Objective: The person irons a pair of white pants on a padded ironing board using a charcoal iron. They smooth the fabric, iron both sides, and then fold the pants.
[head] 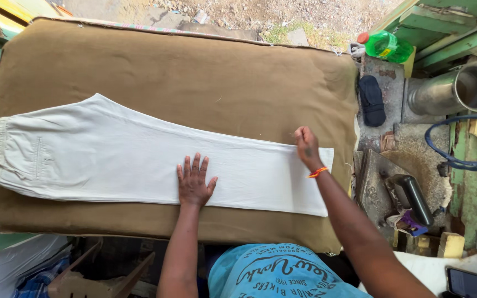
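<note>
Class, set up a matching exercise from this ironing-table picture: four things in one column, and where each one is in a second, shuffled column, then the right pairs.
Things:
1. left hand
2. right hand
3. green bottle
4. iron

Places:
A. top right, beside the table
B. pinching the trousers' hem end
C. flat on the trouser leg
D. on the stand right of the table

Pairs: 1-C, 2-B, 3-A, 4-D

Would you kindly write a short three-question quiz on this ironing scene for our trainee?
1. True or false: the left hand lies flat, fingers spread, on the white trousers.
2. What does the right hand pinch?
A) the waistband
B) the upper edge near the hem
C) the green bottle
3. What colour is the padded cloth beneath the trousers?

Key: 1 true; 2 B; 3 brown.
</note>
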